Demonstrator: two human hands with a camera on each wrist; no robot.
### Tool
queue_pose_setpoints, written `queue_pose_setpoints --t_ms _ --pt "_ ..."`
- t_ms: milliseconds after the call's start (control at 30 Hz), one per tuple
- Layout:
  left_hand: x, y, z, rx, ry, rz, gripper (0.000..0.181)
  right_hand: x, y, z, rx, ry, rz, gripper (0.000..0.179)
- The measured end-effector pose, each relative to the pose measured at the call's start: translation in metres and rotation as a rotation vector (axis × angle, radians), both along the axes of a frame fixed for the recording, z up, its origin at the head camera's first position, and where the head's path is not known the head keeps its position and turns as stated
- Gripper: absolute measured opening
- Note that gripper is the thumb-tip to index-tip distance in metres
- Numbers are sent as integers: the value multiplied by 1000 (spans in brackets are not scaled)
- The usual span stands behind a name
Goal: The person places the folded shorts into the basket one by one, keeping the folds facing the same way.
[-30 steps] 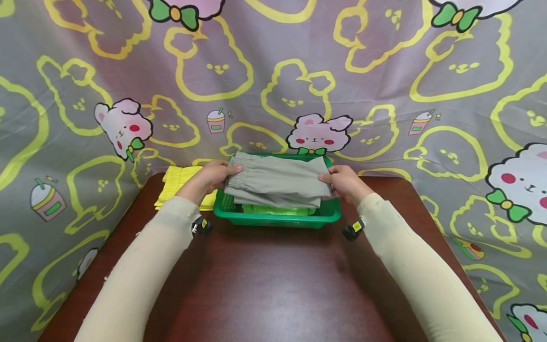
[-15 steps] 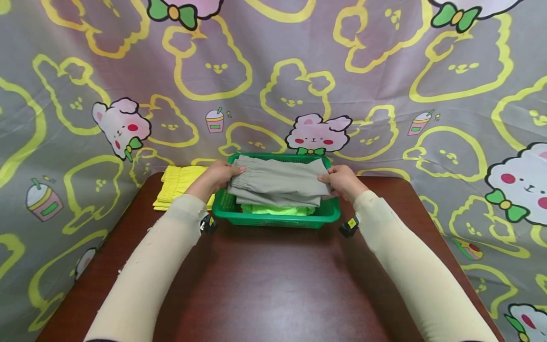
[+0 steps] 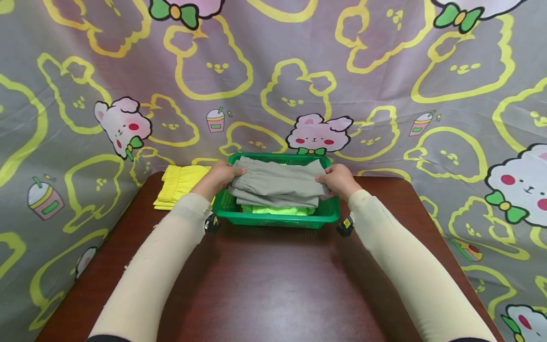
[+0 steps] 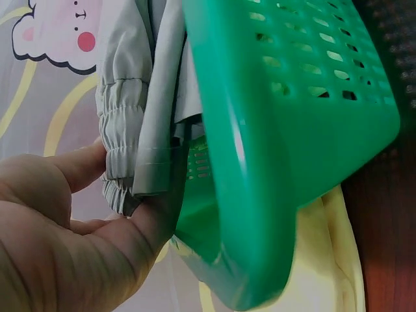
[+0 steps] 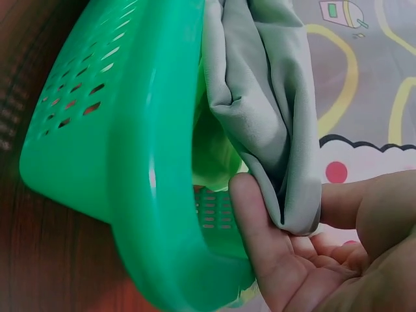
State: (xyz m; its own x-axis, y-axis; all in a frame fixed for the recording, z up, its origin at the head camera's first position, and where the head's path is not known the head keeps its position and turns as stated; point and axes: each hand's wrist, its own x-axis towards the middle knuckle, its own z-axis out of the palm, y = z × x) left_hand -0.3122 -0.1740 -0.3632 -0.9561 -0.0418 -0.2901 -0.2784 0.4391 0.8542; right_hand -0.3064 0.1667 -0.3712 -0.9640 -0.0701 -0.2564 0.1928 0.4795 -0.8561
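Note:
Folded grey shorts (image 3: 282,179) with a gathered elastic waistband lie over a green plastic basket (image 3: 273,220). My left hand (image 3: 223,175) pinches the waistband end, thumb on top and fingers beneath, as the left wrist view shows. At the opposite end my right hand (image 3: 339,180) grips the folded edge between thumb and fingers. Under the grey shorts, bright green fabric (image 3: 278,210) sits in the basket, mostly covered. In the right wrist view the grey cloth (image 5: 266,97) hangs in folds just inside the basket's rim (image 5: 162,130).
Folded yellow clothing (image 3: 179,183) with a gathered waistband lies on the brown table (image 3: 273,275), left of the basket and partly behind my left arm. A grey curtain (image 3: 273,71) with cartoon rabbit prints hangs close behind the table.
Both hands have shifted slightly inward, the left one to the right, with the grey shorts still held. The shorts sit a little lower over the basket, showing more of its back rim.

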Motion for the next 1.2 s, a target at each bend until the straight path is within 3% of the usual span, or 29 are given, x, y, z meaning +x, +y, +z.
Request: queue_pose_setpoints --t_ms 167,433,567,867,1033,1200 --pt "1 2 2 -84 7 12 68 -1 -2 0 30 12 3 33" --pt "-1 4 2 -170 9 5 58 -4 -5 -3 109 65 5 36" --pt "-2 6 -1 -215 17 3 32 -3 -8 -3 150 84 14 38" --pt "-7 7 -8 -237 35 -4 52 -2 -13 -5 215 125 25 41" --pt "-6 10 -11 -237 43 -10 51 -6 -15 -11 263 145 29 41" --pt "-4 13 -11 -306 41 -42 44 -4 -17 -9 319 156 35 28"
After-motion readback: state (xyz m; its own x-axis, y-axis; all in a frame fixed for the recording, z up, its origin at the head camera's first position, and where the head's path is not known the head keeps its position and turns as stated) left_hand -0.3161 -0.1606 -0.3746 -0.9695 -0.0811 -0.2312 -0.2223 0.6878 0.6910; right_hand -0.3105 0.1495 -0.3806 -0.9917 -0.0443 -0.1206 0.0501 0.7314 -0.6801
